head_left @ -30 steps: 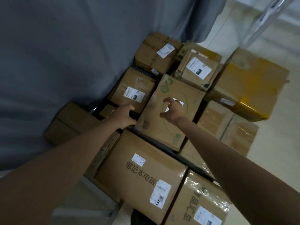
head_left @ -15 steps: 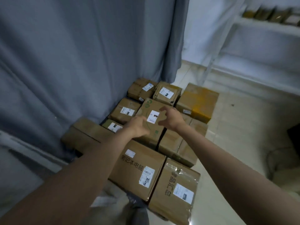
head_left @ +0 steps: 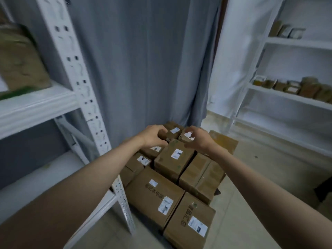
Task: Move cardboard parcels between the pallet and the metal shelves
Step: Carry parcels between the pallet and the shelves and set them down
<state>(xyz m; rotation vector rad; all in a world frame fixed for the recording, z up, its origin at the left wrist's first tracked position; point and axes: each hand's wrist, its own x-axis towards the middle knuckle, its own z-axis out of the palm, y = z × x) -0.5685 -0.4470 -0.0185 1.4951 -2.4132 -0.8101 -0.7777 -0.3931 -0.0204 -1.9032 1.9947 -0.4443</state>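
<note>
Both arms reach out over the boxes (head_left: pixel 175 159) piled on the floor by the curtain (head_left: pixel 143 60). The left hand (head_left: pixel 152 135) and right hand (head_left: pixel 199 139) have curled fingers (holding nothing). White shelves (head_left: pixel 36 105) stand nearby.

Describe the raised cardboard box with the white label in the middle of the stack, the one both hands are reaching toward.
The brown cardboard box with a small white shipping label stands higher than the neighbouring parcels in the stack. It is squarish, turned corner-on to the camera, closed, with faint green marks on top. The left hand and right hand hover with curled fingers near its far edge; contact is unclear.
</note>
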